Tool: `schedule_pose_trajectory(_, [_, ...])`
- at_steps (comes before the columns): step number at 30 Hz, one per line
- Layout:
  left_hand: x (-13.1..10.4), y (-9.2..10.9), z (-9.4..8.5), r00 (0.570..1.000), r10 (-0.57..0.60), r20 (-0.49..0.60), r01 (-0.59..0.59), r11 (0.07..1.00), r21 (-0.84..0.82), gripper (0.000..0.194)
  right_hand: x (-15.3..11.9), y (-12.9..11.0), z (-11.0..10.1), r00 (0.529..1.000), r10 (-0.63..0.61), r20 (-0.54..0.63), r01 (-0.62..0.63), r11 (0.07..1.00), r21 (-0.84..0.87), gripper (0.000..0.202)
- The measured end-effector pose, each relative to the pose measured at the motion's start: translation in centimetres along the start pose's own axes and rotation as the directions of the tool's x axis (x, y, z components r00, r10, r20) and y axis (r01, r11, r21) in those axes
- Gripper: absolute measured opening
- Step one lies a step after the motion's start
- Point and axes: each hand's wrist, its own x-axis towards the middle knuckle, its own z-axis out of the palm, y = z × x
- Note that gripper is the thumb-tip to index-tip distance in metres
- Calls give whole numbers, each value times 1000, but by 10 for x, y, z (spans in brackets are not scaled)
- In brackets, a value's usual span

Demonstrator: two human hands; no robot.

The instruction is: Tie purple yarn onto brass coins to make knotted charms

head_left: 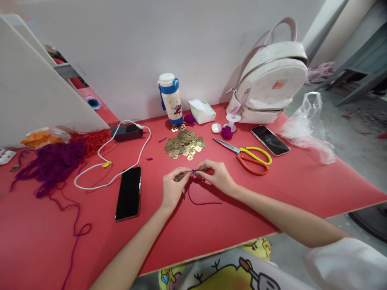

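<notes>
My left hand (173, 188) and my right hand (218, 177) meet near the middle of the red table, each pinching a purple cord (193, 172) between thumb and fingertips. One end of that cord (205, 204) trails in a curve on the tabletop below my hands. Some brass-coloured coins (180, 177) show against the fingers of my left hand; how they join the cord is hidden. Just beyond my hands lies a heap of holed brass coins (184, 143). Scissors (246, 155) with yellow and orange handles rest open to the right.
A black phone (129, 194) and a white cable (113, 183) lie left, near tangled purple yarn (59, 163). Behind stand a bottle (171, 100), a tissue pack (202, 112) and a white backpack (269, 84). A second phone (269, 139) and a plastic bag (308, 127) lie right.
</notes>
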Motion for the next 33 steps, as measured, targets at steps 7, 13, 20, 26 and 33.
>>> schedule_pose_trajectory(7, [-1,4,-1,999,-33,-14,33,999,21,12,4,1,-5,984,-174,-25,167,971,-170,16])
schedule_pose_trajectory(13, [-1,3,0,998,-63,3,63,998,-26,11,5,3,-4,969,-243,-36,236,961,-147,4])
schedule_pose_trajectory(20, [0,5,1,997,-75,21,76,997,-15,11,4,7,-5,968,-251,-15,245,956,-159,5])
schedule_pose_trajectory(26, [0,4,1,995,-94,27,94,996,-7,10,7,6,-7,981,-192,-10,191,978,-89,12])
schedule_pose_trajectory(33, [2,3,0,994,-107,18,107,994,10,12,8,-3,-11,997,-73,-31,77,980,185,11])
